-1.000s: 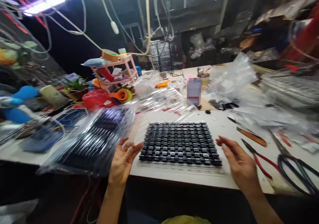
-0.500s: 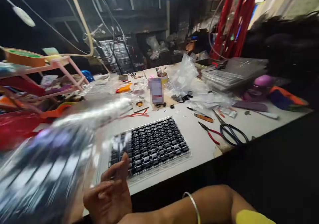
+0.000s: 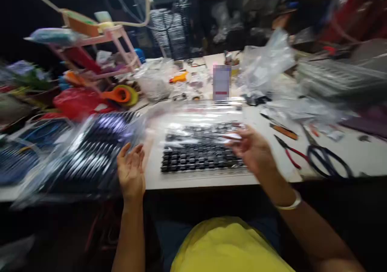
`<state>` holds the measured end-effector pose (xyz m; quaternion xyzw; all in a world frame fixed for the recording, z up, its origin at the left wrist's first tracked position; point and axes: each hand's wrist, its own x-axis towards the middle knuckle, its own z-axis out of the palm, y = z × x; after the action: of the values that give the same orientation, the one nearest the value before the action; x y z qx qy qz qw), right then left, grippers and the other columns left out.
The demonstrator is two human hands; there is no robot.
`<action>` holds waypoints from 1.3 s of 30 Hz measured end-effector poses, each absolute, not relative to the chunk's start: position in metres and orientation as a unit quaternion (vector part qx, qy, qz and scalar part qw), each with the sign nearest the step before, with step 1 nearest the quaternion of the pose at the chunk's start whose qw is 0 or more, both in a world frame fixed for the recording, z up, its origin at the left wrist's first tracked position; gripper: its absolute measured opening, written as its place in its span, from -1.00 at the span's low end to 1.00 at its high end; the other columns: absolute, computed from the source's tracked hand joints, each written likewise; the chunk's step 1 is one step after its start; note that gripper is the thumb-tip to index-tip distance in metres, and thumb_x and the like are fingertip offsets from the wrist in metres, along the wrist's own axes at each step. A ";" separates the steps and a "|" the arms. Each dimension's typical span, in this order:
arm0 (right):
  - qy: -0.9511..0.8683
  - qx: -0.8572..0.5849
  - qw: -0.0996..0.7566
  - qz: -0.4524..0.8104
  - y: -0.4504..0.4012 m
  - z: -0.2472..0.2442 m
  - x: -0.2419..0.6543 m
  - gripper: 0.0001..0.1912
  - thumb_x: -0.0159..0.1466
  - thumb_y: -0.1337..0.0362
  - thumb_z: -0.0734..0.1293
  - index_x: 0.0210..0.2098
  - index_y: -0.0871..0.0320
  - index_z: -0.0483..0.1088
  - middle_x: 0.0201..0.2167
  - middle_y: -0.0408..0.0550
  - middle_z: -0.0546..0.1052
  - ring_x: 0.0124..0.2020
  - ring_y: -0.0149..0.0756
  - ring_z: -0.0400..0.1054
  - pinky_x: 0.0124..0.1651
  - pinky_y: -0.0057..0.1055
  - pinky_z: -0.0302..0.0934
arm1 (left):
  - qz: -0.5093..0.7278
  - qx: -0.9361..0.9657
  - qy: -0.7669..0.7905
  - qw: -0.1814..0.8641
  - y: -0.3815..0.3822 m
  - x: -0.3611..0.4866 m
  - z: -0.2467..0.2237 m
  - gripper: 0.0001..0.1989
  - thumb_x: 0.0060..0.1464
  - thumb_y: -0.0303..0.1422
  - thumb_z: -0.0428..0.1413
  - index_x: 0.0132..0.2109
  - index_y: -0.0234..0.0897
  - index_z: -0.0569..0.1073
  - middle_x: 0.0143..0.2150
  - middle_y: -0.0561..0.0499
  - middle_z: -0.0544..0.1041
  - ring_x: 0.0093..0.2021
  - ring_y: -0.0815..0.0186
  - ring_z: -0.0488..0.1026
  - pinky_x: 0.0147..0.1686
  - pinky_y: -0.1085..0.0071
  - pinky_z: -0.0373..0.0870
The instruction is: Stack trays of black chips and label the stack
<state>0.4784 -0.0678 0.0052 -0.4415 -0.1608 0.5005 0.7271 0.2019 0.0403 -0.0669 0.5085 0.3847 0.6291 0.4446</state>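
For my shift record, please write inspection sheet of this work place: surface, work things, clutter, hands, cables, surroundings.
Surface: white table, crowded at back and sides.
Work things: black pieces in rows, partly under clear ridged plastic; bagged dark stack to the left.
Clutter: plastic bags, pliers, scissors, orange-handled tool.
Hands: left hand open, nothing seen in it; right hand appears to pinch the clear plastic, blurred.
Cables: pale cable hangs above.
Surroundings: pink rack at left; background dark.
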 end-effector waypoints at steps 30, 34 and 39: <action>-0.673 -0.730 0.092 -0.080 -0.060 -0.079 0.548 -0.45 0.18 0.59 0.03 0.14 0.40 0.26 0.20 0.32 0.24 0.06 0.14 0.24 -0.10 0.00 0.29 | 0.174 0.809 0.547 0.126 0.062 0.247 -0.080 -0.43 0.19 -0.25 -0.12 0.26 -0.50 0.16 0.26 -0.45 0.17 0.28 -0.15 0.07 0.14 -0.19 -0.03; -0.701 -0.706 0.083 -0.063 -0.051 -0.080 0.545 -0.44 0.15 0.65 -0.02 0.12 0.59 0.21 0.19 0.49 0.19 0.05 0.10 0.30 -0.04 -0.02 0.25 | 0.140 0.831 0.537 0.041 0.065 0.244 -0.082 -0.42 0.21 -0.19 -0.17 0.25 -0.48 0.18 0.23 -0.39 0.26 0.25 -0.04 0.17 0.14 -0.06 0.10; -0.720 -0.682 0.129 -0.016 -0.079 -0.082 0.562 -0.45 0.21 0.55 0.03 0.19 0.47 0.17 0.27 0.32 0.11 0.19 -0.12 0.19 0.14 -0.22 0.18 | 0.215 0.842 0.468 0.163 0.047 0.204 -0.076 -0.46 0.20 -0.10 -0.15 0.21 -0.30 0.28 0.21 -0.13 0.34 0.22 0.12 0.24 0.18 0.10 0.19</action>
<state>0.5623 -0.0794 -0.0821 -0.6819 -0.7198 -0.0157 0.1292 0.2037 0.0468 -0.0759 0.8416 0.4679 0.2153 0.1626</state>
